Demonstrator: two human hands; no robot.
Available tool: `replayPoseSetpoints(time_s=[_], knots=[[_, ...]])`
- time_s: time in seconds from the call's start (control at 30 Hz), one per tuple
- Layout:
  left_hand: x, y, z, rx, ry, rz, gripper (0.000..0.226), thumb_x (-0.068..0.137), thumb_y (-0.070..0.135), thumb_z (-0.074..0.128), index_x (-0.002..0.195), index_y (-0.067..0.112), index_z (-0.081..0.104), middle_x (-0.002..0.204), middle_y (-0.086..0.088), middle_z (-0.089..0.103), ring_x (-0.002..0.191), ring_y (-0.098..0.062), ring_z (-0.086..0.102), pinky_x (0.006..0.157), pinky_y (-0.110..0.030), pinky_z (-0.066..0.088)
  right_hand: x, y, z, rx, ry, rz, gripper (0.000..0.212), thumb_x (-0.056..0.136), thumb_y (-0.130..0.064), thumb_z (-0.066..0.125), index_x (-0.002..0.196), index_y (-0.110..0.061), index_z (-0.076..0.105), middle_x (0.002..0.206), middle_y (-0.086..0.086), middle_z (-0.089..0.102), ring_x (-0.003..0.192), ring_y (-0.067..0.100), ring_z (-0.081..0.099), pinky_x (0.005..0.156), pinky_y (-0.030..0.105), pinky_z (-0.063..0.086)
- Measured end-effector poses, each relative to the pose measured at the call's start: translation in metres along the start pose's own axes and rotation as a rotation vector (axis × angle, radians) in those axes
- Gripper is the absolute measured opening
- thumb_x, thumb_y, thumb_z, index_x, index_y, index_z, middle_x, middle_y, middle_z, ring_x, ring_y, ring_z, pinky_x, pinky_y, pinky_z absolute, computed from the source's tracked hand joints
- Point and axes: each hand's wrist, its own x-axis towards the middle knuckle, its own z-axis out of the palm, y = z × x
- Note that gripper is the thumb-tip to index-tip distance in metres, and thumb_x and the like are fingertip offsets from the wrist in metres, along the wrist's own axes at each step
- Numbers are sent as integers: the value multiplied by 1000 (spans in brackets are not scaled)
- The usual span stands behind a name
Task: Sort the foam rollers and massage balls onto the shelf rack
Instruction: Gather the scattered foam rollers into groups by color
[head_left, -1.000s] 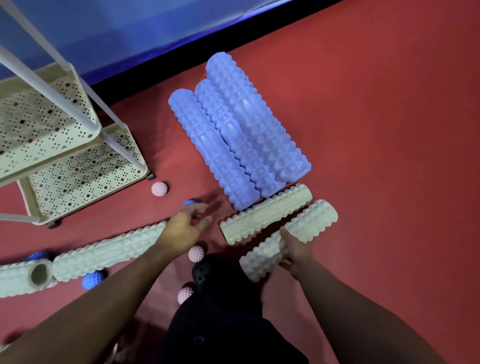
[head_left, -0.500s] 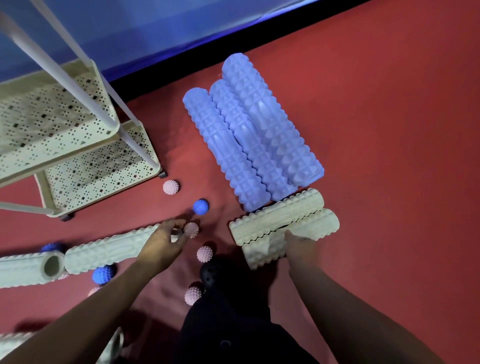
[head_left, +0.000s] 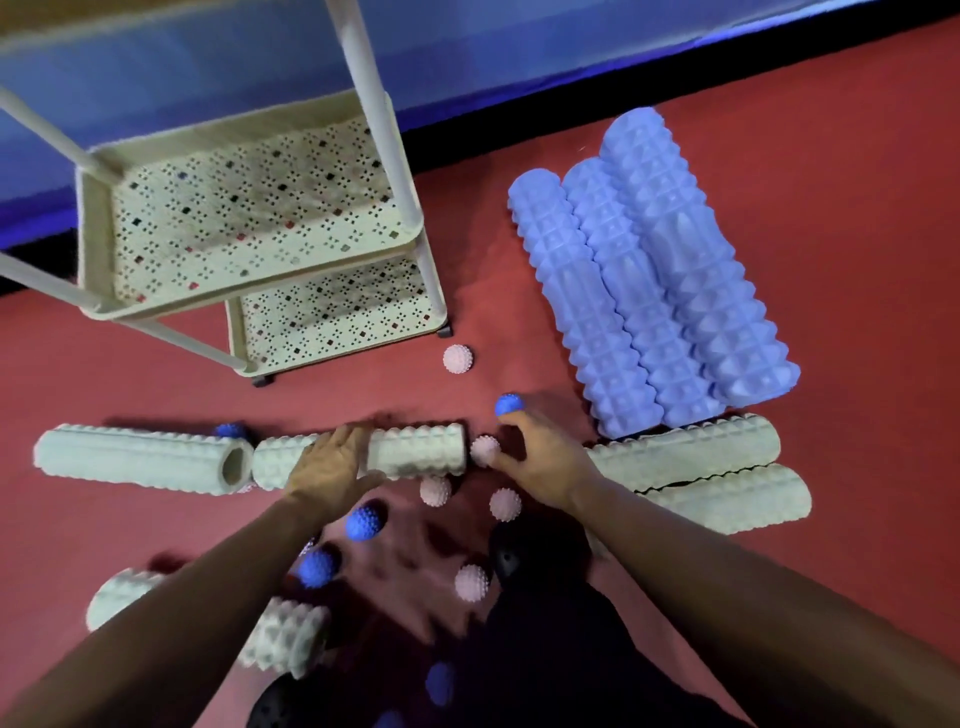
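Left hand (head_left: 332, 465) flat, fingers straight, on white roller (head_left: 395, 451) — long axis runs crosswise beneath it — right hand (head_left: 540, 462), loosely spread, just beyond roller's right end.

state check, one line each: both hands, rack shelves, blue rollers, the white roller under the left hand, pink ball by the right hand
Left hand: open, resting on white roller.
Right hand: fingers at pink ball; grip unclear.
Rack: both visible shelves hold nothing.
Blue rollers: three, lying side by side on floor.
White roller: lying on floor.
Pink ball: on floor, at the roller's end.
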Motion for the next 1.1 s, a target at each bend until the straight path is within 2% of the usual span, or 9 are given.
replayPoseSetpoints(time_s=[0.13, 0.3, 0.5, 0.6, 0.67, 0.8, 0.9, 1.03, 1.1], knots=[[16, -5, 3, 133, -92, 28, 86, 87, 57, 66, 155, 23, 26, 153, -2, 40, 140, -27, 38, 118, -41, 29, 5, -4, 7, -42, -43, -28, 52, 92, -46, 67, 136, -23, 54, 136, -1, 55, 126, 16, 51, 103, 27, 38], [27, -4, 4, 219, -65, 67, 89, 79, 59, 70, 150, 20, 33, 153, -3, 41, 139, -26, 41, 115, -41, 31, 2, 2, 5, -48, -22, -58, 55, 91, -48, 69, 139, -25, 54, 140, -5, 54, 130, 11, 48, 98, 14, 31], [21, -1, -28, 94, 47, 106, 88, 66, 72, 68, 138, 26, 46, 125, -2, 58, 115, -25, 50, 99, -40, 44, -2, -9, -2, 33, 5, -2, 57, 87, -55, 71, 136, -29, 54, 137, -15, 54, 126, 3, 49, 106, 25, 40], [11, 25, -51, 4, 66, 186, 88, 68, 71, 69, 141, 28, 44, 119, 0, 61, 113, -22, 51, 101, -32, 41, -15, -19, -4, 377, 108, 87, 34, 86, -40, 78, 114, -24, 67, 102, -17, 70, 94, -1, 64, 85, 14, 45], [4, 55, -66, -171, 70, 211, 84, 66, 69, 72, 137, 34, 47, 115, 6, 64, 110, -18, 55, 91, -27, 44, -24, -25, -7, 616, 69, 209, 30, 86, -44, 76, 105, -21, 72, 94, -10, 74, 83, 1, 69, 82, 25, 52], [-4, 130, -87, -498, 56, 177, 61, 61, 77, 72, 107, 39, 59, 87, 21, 68, 80, -3, 65, 59, -16, 43, -47, -32, -19, 1030, -69, 437, 37, 84, -61, 71, 102, -29, 75, 119, 7, 73, 109, 24, 71, 104, 45, 51], [-8, 183, -87, -751, -29, 213, 54, 67, 72, 75, 104, 35, 64, 88, 19, 74, 81, 3, 69, 74, -25, 56, -60, -32, -33, 1282, -10, 445, 32, 85, -58, 69, 97, -30, 79, 116, 17, 72, 109, 31, 70, 109, 47, 47], [-16, 233, -76, -821, -93, 395, 45, 80, 42, 78, 121, 34, 62, 104, 11, 74, 96, -7, 71, 89, -44, 56, -74, -14, -50, 1519, 144, 435, 51, 79, -50, 75, 117, -16, 72, 98, 5, 77, 84, 18, 75, 73, 34, 61], [-18, 246, -71, -782, -121, 490, 52, 82, 37, 77, 129, 36, 57, 116, 9, 71, 107, -8, 68, 95, -42, 54, -83, -2, -54, 1540, 189, 420, 57, 81, -46, 75, 125, -10, 69, 109, 12, 74, 96, 26, 70, 84, 40, 55]])
